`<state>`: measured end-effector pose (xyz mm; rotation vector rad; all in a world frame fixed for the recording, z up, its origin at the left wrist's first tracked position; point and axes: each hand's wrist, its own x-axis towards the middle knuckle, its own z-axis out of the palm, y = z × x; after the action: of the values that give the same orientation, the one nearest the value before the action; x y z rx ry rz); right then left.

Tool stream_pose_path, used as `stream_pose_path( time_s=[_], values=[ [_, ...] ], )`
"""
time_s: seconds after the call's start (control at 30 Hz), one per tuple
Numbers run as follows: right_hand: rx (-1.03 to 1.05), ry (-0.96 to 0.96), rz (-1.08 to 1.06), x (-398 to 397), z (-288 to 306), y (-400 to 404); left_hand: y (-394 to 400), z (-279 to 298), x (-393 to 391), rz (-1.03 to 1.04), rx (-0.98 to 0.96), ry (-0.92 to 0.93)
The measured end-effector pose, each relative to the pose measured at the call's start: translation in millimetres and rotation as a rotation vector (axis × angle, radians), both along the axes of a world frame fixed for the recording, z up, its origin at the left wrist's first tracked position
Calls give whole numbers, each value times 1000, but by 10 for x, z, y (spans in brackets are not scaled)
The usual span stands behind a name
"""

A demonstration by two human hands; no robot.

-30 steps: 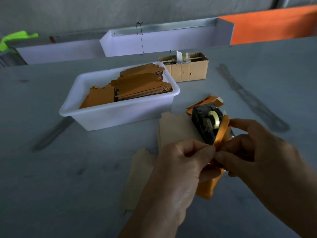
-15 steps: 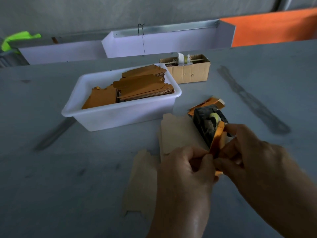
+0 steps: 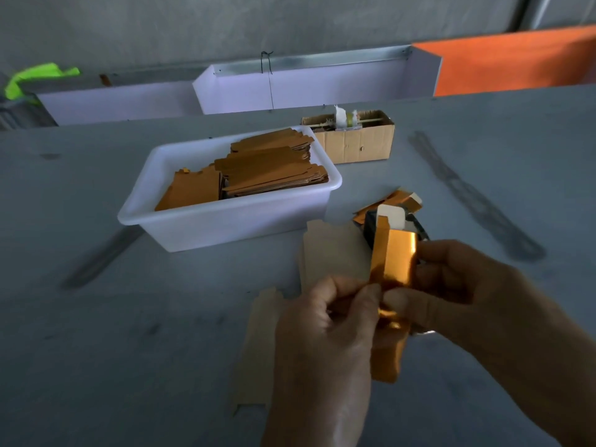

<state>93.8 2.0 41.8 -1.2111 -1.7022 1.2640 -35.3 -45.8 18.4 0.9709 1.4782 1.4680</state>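
Both hands are on the little orange-gold carton (image 3: 395,262) here. The left hand (image 3: 322,327) has its fingers (image 3: 367,295) curled in, thumb and forefinger pinching the carton's left edge about halfway down. The right hand (image 3: 458,285) wraps round the other side, thumb on the shiny front face and the other fingers behind it. So neither hand is spread wide, both are closed on the carton.

The carton is up off the desk (image 3: 129,333), roughly upright between the fingers. It's popped open into a tube, with its white flap (image 3: 392,217) sticking up at the far end. Its lower end pokes out below the fingers on the near side.

Just beyond the fingers, mostly hidden by the carton, sits a black tape dispenser (image 3: 368,224), with some loose orange pieces (image 3: 392,201) lying past it. Pale flat blanks (image 3: 335,250) lie on the desk just left of the fingers. Further off to the left is a white tub (image 3: 225,227) holding stacked brown blanks (image 3: 267,169). A small cardboard box (image 3: 358,140) sits right by the tub's far corner, can't tell if they touch.
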Motion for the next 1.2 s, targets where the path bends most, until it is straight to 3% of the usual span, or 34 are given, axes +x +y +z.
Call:
stream_pose_path(
  time_s=[0.13,0.23,0.4,0.53,0.6,0.67,0.73,0.77,0.87,1.07,1.2],
  values=[
    [-66,113,59,0,-43,15,-20,-24,-30,-56,-18,17],
    [-187,184,128,23,-77,53,-7,-23,-95,-109,-87,-92],
    [-255,141,197,28,-99,129,57,-110,-223,-203,-149,-149],
    [-236,99,212,64,17,315,126,-138,-350,-254,-114,-299],
    [-184,159,59,107,69,640,149,-218,-416,-153,-51,-45],
    [-168,263,-163,138,66,1082,188,-344,-484,106,-61,476],
    [-203,329,-337,138,2,1527,222,-378,-491,217,-204,899],
    [-240,356,-400,140,-58,1723,245,-415,-495,187,-310,983],
    [-325,293,-542,143,-323,2097,334,-475,-548,66,-447,831],
    [-392,77,-621,146,-607,2132,437,-439,-649,60,-452,577],
    [-324,-187,-507,180,-551,2115,366,-438,-662,109,-364,719]
  ],
)
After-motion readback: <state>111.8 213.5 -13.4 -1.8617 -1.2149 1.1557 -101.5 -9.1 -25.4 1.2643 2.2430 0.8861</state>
